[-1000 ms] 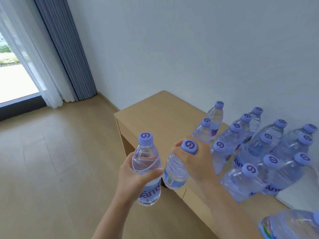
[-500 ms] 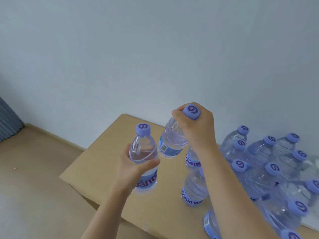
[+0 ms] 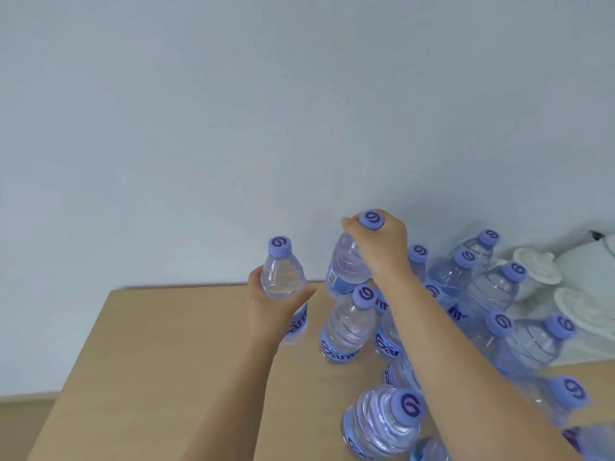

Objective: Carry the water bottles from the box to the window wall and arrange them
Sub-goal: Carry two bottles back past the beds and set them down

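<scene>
The fingers [image 3: 301,294] of the left hand [image 3: 269,309] are curled round the shoulder of a water bottle [image 3: 283,281], thumb tip showing on its right side, so the bottle stands upright, purple cap up, above the left part of the wooden cabinet top [image 3: 166,361] with bare surface all round it. Just to its right, the right hand [image 3: 382,247] pinches a second bottle [image 3: 346,264] from above by the neck, fingers closed about the cap [image 3: 372,220]; that bottle hangs with its long axis near vertical, base tilted slightly toward the left and toward the far wall [image 3: 233,111]. Directly on the near side of it stands one bottle of the group [image 3: 346,327], and further right the rest of the bottles [image 3: 492,294] crowd together back to the wall, with some white objects [image 3: 545,271] beyond them at the far right. The open spot lies below and just left of the hanging bottle, at the far left corner of the group, so the right hand looks the nearer to set down first; the left-hand bottle would then go into the free surface just beside it.
</scene>
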Tool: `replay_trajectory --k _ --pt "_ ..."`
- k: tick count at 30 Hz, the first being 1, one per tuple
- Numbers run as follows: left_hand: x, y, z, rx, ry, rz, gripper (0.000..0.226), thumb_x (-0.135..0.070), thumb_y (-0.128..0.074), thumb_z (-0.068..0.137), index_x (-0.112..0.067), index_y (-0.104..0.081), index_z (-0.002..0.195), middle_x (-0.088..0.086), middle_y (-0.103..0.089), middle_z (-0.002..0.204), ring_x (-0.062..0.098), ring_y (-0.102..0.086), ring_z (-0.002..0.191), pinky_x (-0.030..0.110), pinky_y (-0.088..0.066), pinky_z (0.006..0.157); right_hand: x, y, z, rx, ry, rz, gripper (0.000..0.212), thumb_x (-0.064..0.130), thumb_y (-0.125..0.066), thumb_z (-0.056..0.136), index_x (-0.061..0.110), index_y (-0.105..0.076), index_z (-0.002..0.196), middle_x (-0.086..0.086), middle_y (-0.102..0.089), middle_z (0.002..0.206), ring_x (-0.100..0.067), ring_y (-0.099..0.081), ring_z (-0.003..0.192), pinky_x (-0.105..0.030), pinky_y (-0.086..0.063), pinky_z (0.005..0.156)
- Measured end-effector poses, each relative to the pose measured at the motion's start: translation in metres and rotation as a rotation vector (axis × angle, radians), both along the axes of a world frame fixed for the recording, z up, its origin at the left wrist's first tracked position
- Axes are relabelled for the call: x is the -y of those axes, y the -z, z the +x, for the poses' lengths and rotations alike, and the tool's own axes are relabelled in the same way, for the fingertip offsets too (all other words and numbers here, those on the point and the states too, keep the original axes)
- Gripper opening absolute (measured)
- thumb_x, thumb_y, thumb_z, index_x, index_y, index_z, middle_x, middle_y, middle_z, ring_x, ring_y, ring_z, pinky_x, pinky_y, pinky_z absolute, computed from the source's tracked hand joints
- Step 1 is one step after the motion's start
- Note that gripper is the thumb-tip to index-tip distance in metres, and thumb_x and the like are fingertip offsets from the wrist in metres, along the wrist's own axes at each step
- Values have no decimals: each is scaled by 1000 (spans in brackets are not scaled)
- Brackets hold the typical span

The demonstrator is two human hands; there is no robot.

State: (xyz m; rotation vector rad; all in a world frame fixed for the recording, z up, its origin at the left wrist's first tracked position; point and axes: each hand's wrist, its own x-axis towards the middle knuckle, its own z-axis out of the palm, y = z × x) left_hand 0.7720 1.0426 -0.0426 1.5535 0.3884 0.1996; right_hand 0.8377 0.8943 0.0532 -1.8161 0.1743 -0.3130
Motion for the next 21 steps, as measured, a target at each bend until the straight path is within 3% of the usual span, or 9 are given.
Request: replay_trajectory --k 5,9,13,14,17,21 --pt "17 20 32 -5 117 10 64 -21 -86 64 -26 -45 112 -11 -59 101 -5 -60 84 13 -43 65 16 36 9 -180 63 -244 49 22 -74 76 14 -32 52 -5 -33 51 -19 -32 55 -31 -30 56" --pt "29 28 39 -8 187 15 63 -17 -85 66 -27 -41 111 -13 -55 102 -15 -57 80 4 -44 61 28 50 6 -275 105 -275 41 22 -76 73 12 -39 59 -4 -40 57 -18 -38 59 -29 -32 55" --pt "39 26 36 -18 226 32 57 -17 -89 56 -34 -43 86 -15 -52 83 -14 -55 61 6 -44 51 32 49 0 -296 41 -272 28 22 -75 73 9 -50 72 -4 -49 68 -16 -44 64 -28 -37 58" --pt "41 23 34 -21 222 20 56 -19 -89 56 -32 -44 87 -16 -52 84 -13 -56 61 7 -45 52 33 49 -5 -289 21 -261 25 24 -74 75 9 -53 75 -1 -52 70 -15 -48 66 -26 -39 59" --pt "42 6 28 -40 176 -25 57 -24 -85 65 -28 -46 107 -18 -54 103 -10 -57 86 11 -43 68 34 44 -18 -252 3 -210 22 28 -69 80 10 -60 88 4 -57 78 -15 -55 77 -26 -43 68" --pt "44 -30 15 25 91 17 50 -24 -80 73 -23 -50 113 -11 -56 112 7 -54 105 17 -38 81 41 21 -41 -223 -10 -146 33 35 -61 86 15 -58 112 8 -57 102 -9 -54 98 -23 -40 83"
